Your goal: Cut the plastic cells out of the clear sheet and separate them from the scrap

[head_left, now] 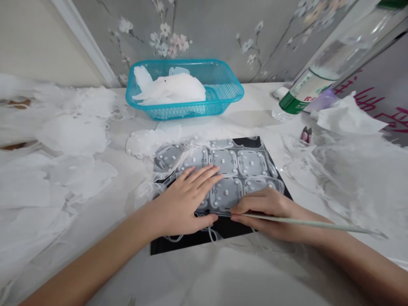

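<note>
A translucent sheet of rounded plastic pieces [226, 192], with small white dots and slots on them, lies on a black mat [188, 245]. My left hand [188, 197] rests flat on the sheet with its fingers stretched out, holding nothing. At the sheet's near edge, my right hand [270, 210] is closed in a pinch. A thin pale strip [306, 221] runs from between its fingertips out to the right, over my wrist. Whether the strip is still joined to the sheet is hidden by my fingers. Loose translucent loops [214, 233] lie on the mat's near part.
A blue plastic basket [185, 111] holding white pieces stands at the back. A clear bottle with a green label [306, 91] is at the back right, near small dark-pink-handled cutters [306, 134]. Translucent scraps [366, 178] pile up on the right; white sheets [35, 182] cover the left.
</note>
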A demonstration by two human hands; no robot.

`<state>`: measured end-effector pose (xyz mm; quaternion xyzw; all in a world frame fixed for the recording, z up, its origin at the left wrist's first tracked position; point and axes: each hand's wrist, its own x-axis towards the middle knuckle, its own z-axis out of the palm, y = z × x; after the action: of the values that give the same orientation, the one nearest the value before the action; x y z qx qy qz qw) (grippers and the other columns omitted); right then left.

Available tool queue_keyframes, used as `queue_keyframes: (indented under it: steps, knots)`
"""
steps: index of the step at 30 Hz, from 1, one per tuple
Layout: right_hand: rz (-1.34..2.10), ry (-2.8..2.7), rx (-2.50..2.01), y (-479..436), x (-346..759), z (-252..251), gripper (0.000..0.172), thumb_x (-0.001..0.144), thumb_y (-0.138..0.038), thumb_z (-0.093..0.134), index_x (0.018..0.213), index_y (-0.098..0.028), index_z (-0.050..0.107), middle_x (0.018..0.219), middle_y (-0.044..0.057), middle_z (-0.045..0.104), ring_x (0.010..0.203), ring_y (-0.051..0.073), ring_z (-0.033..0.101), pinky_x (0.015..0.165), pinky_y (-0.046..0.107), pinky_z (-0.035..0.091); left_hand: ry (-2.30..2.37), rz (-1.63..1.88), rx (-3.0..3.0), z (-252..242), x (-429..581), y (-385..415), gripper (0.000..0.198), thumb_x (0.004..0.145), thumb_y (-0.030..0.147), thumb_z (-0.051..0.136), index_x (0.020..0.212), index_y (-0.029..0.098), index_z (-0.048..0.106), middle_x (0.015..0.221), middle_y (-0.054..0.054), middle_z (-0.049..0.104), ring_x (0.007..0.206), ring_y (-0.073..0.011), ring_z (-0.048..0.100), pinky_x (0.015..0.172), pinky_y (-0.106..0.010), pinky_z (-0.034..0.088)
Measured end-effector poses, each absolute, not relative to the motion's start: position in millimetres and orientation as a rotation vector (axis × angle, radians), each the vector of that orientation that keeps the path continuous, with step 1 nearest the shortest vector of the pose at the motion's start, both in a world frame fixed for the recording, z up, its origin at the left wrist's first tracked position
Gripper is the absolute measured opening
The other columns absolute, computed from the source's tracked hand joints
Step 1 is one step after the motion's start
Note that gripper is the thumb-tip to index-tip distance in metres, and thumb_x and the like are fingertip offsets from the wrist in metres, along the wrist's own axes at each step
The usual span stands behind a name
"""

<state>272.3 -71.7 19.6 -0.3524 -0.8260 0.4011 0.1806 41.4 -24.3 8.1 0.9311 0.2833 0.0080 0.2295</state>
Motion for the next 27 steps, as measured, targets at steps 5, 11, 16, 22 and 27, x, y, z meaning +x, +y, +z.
queue_keyframes:
  steps: [5,11,16,22,27]
  knots:
    - [1.002,-2.336,-0.956,-74.7,268.1,13.9,0.018,0.093,-0.021,0.048,0.086,-0.013,0.063,0.065,0.001,0.06,0.056,0.008,0.052,0.053,0.021,0.035,0.824,0.02,2.567,8.1,44.7,-25.1,0.066,0.088,0.054,0.043,0.143,0.021,0.026,0.155,-0.006,0.022,0.142,-0.0235,0.019,0.115,-0.045,0.015]
    - [1.061,-2.368,-0.988,-72.6,270.6,16.4,0.017,0.093,-0.021,0.048,0.091,-0.014,0.064,0.067,0.001,0.059,0.056,0.008,0.051,0.054,0.021,0.035,0.821,0.032,2.565,7.1,44.2,-24.9,0.063,0.089,0.052,0.043,0.143,0.024,0.027,0.155,-0.005,0.022,0.142,-0.0233,0.019,0.115,-0.045,0.014]
    - [1.075,-2.353,-0.94,-71.2,271.9,19.2,0.017,0.091,-0.019,0.049,0.086,-0.012,0.064,0.063,0.001,0.055,0.054,0.008,0.047,0.052,0.022,0.032,0.819,0.038,2.572,6.7,44.0,-25.0,0.063,0.088,0.051,0.044,0.143,0.024,0.028,0.155,-0.005,0.022,0.142,-0.0242,0.019,0.115,-0.046,0.015]
    - [1.141,-2.297,-0.934,-69.8,273.4,17.4,0.015,0.091,-0.018,0.05,0.084,-0.014,0.062,0.062,-0.001,0.055,0.053,0.007,0.045,0.052,0.021,0.032,0.814,0.01,2.574,9.4,44.3,-26.1,0.054,0.09,0.049,0.044,0.141,0.035,0.033,0.155,-0.003,0.021,0.142,-0.0266,0.019,0.113,-0.051,0.019]
    - [1.104,-2.288,-0.959,-73.3,271.0,12.3,0.014,0.092,-0.019,0.05,0.084,-0.014,0.061,0.063,-0.002,0.053,0.055,0.006,0.044,0.053,0.02,0.031,0.811,0.026,2.582,8.7,43.7,-25.7,0.052,0.091,0.048,0.043,0.14,0.036,0.034,0.155,-0.003,0.021,0.141,-0.0271,0.02,0.112,-0.052,0.019]
